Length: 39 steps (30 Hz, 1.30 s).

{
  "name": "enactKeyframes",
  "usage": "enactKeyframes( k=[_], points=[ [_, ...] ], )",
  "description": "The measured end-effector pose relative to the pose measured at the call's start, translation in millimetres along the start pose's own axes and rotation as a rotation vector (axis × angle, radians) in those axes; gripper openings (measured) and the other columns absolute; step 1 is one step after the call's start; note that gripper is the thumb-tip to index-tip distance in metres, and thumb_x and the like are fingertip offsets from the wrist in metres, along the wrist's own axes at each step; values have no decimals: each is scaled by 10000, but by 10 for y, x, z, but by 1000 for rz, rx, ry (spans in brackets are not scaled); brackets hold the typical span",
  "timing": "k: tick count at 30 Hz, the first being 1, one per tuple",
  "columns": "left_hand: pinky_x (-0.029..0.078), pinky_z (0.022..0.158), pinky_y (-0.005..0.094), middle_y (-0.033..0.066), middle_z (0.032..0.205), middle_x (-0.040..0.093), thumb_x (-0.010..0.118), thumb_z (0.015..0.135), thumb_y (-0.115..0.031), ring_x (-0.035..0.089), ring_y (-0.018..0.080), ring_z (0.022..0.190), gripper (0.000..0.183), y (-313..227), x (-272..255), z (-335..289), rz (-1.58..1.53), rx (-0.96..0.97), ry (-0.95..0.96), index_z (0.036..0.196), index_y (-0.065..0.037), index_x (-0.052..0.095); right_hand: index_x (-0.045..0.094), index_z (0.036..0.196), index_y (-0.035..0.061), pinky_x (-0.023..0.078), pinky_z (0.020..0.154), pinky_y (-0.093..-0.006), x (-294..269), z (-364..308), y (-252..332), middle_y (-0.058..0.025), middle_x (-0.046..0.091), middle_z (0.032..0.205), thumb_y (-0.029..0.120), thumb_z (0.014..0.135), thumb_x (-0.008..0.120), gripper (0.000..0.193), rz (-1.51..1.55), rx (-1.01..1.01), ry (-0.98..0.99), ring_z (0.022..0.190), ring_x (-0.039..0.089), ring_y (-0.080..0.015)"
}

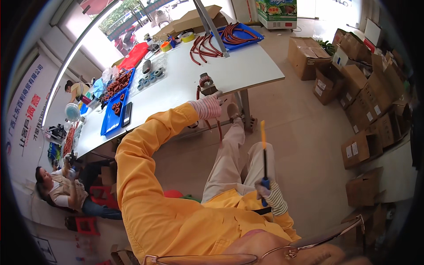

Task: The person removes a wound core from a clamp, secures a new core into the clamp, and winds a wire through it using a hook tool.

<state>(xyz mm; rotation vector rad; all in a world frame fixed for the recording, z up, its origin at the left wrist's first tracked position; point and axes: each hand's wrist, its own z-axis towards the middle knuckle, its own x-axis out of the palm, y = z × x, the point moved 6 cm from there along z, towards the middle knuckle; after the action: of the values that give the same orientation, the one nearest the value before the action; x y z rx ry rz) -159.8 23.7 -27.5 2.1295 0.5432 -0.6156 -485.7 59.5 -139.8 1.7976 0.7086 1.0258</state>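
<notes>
My left hand (pixel 206 107), in a pink-and-white striped glove, is at the table's front edge. Its fingers curl just below a dark metal fixture (pixel 207 90); what they grip is hidden. A coil of reddish-brown wire (pixel 205 81) sits on the fixture. Lengths of the same wire (pixel 220 131) hang below the hand, past the edge. Out to the right, over my lap, my right hand (pixel 273 197) wears a dark-striped glove. It is closed round the blue handle of a long thin tool (pixel 265 165) with a black shaft and a yellow-orange end, pointing up.
On the white table (pixel 176 84), blue trays (pixel 112 120) hold wound rings, beside a phone (pixel 127 114). Cut wires (pixel 206 47) and a wire-filled blue tray (pixel 238 36) lie farther back, by a metal post. Cardboard boxes (pixel 360 148) line the right. A co-worker (pixel 66 187) sits left.
</notes>
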Motion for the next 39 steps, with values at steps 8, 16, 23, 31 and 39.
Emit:
enactKeyframes(
  k=[8, 16, 23, 31, 39],
  points=[
    [523, 656, 320, 69, 874, 669, 561, 803, -50, 638, 223, 735, 287, 994, -666, -15, -1072, -314, -742, 1059, -162, 626, 506, 1109, 65, 432, 532, -196, 470, 412, 147, 25, 528, 789, 285, 862, 655, 363, 169, 45, 345, 614, 482, -50],
    [298, 378, 223, 2, 606, 521, 576, 911, -228, 383, 59, 429, 313, 1996, -8, 57, -1931, -862, -717, 1154, -30, 594, 492, 1002, 56, 401, 437, -207, 651, 1198, 422, 27, 459, 652, 311, 881, 605, 304, -71, 165, 110, 491, 461, -56],
    [174, 339, 252, -38, 484, 376, 620, 866, -238, 271, 70, 353, 325, 2042, 700, 89, -2257, -960, -657, 1122, -41, 585, 490, 884, 100, 353, 393, -214, 978, 1724, 648, 41, 404, 566, 305, 861, 624, 246, 71, 157, 148, 425, 395, -67],
    [314, 392, 262, -29, 523, 426, 631, 825, -209, 352, 101, 404, 261, 1622, 1425, -82, -2409, -1308, -877, 992, -8, 632, 453, 814, 133, 263, 325, -206, 1516, 1898, 1003, 90, 258, 531, 253, 910, 570, 193, 668, 242, 404, 368, 259, -14],
    [500, 704, 402, 182, 828, 651, 561, 860, -333, 625, 320, 766, 337, 1178, 1292, -1223, -1159, -1588, -395, 965, -22, 638, 399, 738, 181, 219, 363, -170, 1363, 825, 869, 104, 266, 572, 272, 927, 534, 250, 739, 176, 487, 406, 230, -1]
  ],
)
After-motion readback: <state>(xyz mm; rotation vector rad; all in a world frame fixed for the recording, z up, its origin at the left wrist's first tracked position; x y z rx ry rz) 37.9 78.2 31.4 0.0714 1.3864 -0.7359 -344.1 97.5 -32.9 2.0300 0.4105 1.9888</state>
